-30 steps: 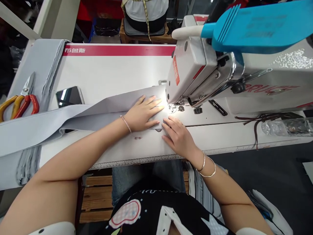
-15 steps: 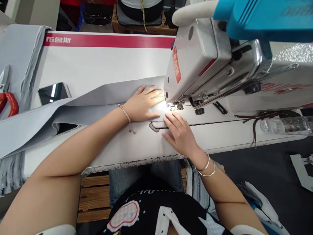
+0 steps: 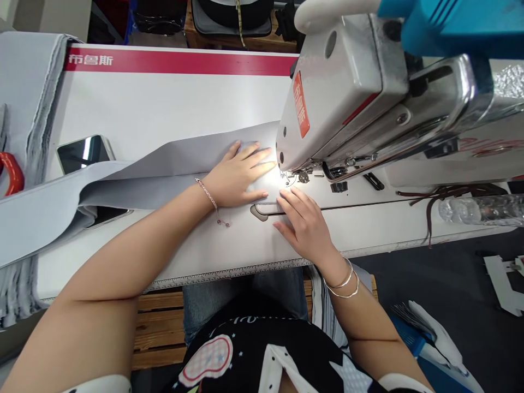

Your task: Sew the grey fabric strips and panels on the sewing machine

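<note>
My left hand (image 3: 238,173) lies flat with spread fingers on a long grey fabric strip (image 3: 164,188), just left of the needle area. The strip is folded lengthwise and trails off to the left over the table. My right hand (image 3: 305,224) rests on the table front of the needle plate, its fingers stretched out and their tips near the fabric's right end. Above the lit needle area stands the white head of a sewing machine (image 3: 327,98). The needle and presser foot are partly hidden under the head.
A phone (image 3: 84,155) lies partly beneath the strip. Red-handled scissors (image 3: 12,173) rest on stacked grey fabric (image 3: 28,82) at the left. Brown cords (image 3: 434,199) and a clear bottle-like object (image 3: 478,210) lie at the right. A ruler tape (image 3: 245,269) runs along the table's front edge.
The camera view has shifted slightly, so the machine head looks larger and the scissors sit nearer the left edge. Both hands keep nearly the same place by the needle.
</note>
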`<state>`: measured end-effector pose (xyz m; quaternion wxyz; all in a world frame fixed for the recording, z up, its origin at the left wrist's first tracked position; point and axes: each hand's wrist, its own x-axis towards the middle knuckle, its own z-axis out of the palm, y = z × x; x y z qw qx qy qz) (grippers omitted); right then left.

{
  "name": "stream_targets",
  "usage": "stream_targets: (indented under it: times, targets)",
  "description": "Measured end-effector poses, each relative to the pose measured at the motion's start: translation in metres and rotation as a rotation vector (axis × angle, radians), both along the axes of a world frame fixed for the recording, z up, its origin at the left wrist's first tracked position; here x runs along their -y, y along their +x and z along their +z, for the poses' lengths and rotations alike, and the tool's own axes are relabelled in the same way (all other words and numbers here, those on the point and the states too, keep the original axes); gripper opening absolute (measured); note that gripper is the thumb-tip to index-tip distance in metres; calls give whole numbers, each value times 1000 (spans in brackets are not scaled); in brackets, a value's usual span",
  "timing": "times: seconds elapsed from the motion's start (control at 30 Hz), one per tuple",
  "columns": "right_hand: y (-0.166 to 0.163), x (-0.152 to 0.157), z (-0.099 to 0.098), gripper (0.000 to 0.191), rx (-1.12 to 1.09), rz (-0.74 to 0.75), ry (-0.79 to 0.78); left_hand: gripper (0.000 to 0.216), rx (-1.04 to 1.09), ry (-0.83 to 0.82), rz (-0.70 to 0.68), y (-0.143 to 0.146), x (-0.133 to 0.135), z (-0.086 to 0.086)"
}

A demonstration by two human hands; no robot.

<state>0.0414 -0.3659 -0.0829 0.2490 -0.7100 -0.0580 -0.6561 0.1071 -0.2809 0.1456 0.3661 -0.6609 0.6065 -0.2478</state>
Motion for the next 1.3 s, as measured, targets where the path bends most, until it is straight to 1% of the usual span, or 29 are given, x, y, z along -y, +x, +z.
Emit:
stream_targets:
  times: [0.17, 0.43, 0.83, 0.93, 1.07, 1.17, 1.23, 1.3]
  targets:
    - [1, 0, 0, 47, 23, -5, 8, 62, 10, -5, -24, 0, -1, -1]
    - [0, 0, 1, 45, 29, -2, 10, 61, 46, 14, -18, -4, 0, 0]
    - [1, 1, 0, 46, 14, 3, 8, 57, 43, -7, -59, 2, -1, 0]
    - [1, 2, 1, 46, 15, 4, 4, 53, 74, 0, -92, 0, -2, -1]
    - [3, 1, 0, 46, 23, 11, -1, 38, 169, 47, -185, -13, -2, -6]
    - [4, 2, -1, 46, 40, 32, 7, 26, 231, 132, -210, -23, -4, -14]
    - [2, 6, -2, 43, 64, 96, 25, 26, 270, 187, -226, -26, -6, -19]
    - [-1, 12, -2, 37, 91, 176, 66, 26, 298, 225, -271, -26, -9, -23]
